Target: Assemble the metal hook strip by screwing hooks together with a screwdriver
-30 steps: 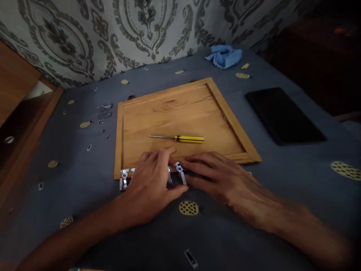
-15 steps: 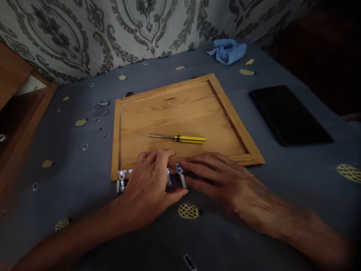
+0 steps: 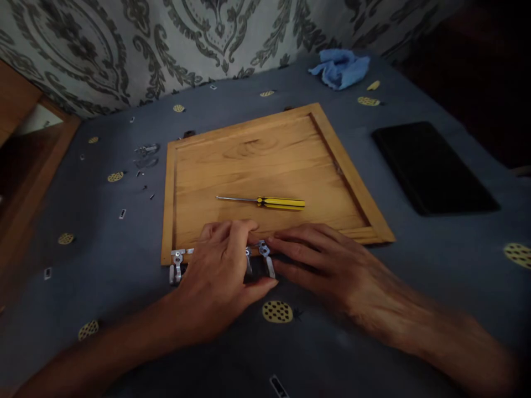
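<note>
A framed wooden cabinet door [image 3: 249, 171] lies flat with its recessed side up. Metal hinges sit along its near edge: a left hinge [image 3: 177, 260] and a right hinge [image 3: 265, 255], both silvery with screw holes. My left hand [image 3: 218, 271] is curled over the near edge, fingers on the wood and thumb beneath the right hinge; its palm hides part of the metal. From the right, my right hand [image 3: 327, 262] brings its finger and thumb tips against the right hinge. A yellow-and-black screwdriver [image 3: 280, 203] rests on the panel, its shaft pointing left.
Loose metal hardware [image 3: 147, 149] and several small screws [image 3: 145, 188] lie left of the door. A black tablet-like slab [image 3: 433, 168] is on the right, a blue cloth [image 3: 342, 69] at the back. A wooden cabinet [image 3: 37, 182] stands at far left.
The view has shifted slightly. Both hands keep nearly the same hold at the hinges, and the screwdriver has stayed in place on the door.
</note>
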`<state>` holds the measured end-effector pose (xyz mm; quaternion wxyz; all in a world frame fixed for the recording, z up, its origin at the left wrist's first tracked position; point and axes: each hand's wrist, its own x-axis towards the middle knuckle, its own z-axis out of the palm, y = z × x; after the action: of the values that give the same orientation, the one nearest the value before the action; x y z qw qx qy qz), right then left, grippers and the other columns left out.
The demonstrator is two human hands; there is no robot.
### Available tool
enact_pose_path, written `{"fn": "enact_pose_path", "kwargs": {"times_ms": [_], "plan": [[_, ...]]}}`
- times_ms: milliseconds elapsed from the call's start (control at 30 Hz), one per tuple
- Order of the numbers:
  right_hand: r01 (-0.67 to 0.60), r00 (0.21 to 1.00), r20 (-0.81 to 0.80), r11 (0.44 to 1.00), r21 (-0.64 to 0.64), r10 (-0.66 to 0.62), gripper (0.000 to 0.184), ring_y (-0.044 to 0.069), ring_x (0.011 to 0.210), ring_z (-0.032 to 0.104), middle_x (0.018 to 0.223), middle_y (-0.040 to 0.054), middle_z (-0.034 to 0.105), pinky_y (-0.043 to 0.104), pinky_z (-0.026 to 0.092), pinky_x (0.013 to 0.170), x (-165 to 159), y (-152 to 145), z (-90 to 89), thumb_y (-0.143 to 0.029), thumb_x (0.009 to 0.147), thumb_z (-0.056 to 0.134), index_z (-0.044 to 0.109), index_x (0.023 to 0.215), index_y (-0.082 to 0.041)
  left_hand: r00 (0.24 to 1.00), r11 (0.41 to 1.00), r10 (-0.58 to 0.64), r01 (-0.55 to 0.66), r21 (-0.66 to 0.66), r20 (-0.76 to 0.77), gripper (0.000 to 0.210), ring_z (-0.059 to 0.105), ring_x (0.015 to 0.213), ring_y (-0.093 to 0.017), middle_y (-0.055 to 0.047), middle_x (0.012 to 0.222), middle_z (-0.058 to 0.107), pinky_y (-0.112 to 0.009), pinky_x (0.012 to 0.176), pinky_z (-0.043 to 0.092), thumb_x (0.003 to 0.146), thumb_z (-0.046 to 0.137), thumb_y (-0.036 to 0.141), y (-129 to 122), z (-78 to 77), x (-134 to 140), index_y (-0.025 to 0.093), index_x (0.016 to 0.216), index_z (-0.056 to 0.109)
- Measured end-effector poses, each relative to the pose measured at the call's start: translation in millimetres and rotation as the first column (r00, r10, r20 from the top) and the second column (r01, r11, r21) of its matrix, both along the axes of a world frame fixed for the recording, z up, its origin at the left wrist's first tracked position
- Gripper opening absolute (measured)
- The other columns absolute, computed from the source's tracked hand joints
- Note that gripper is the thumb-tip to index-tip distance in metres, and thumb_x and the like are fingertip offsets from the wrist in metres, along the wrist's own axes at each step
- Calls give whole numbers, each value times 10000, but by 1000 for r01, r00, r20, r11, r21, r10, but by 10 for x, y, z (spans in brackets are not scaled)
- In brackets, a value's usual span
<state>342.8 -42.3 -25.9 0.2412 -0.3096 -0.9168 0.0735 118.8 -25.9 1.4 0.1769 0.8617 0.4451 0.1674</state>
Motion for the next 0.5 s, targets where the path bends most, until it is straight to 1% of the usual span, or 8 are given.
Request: {"fn": "enact_pose_path", "kwargs": {"times_ms": [167,267,400,500], "plan": [[28,1000,2,999,-19,-28,300,245,1251,591,1296,73,727,482,526,1025,-20,-20,-17,-196,1056,428,705,1170,-194,1000,999,9,-9,-31,5,612,691,1075,-316,-75,1109,724,-508,922,527,758,812,253,8,14,0,224,1236,431],[36,999,-17,999,-3,-36,301,233,1231,614,1246,69,751,493,517,1043,-38,-11,-12,-165,1043,433,715,1140,-207,1000,999,11,-11,-44,5,610,691,1084,-315,-74,1125,723,-516,938,524,764,806,257,6,19,-7,228,1243,430],[40,999,-28,999,-2,-40,293,227,1251,611,1227,49,763,535,463,1112,-54,7,-8,-133,1011,470,728,1109,-231,1000,999,14,-13,-36,13,606,686,1107,-318,-84,1173,714,-515,942,524,767,803,259,-1,12,-11,228,1245,431],[59,998,-3,998,-12,-59,281,224,1267,602,1232,30,762,554,423,1149,-58,7,-7,-150,1005,495,732,1102,-265,999,998,25,-24,-50,20,591,686,1110,-323,-88,1164,717,-517,943,525,766,803,263,3,11,-5,226,1235,445]]}}
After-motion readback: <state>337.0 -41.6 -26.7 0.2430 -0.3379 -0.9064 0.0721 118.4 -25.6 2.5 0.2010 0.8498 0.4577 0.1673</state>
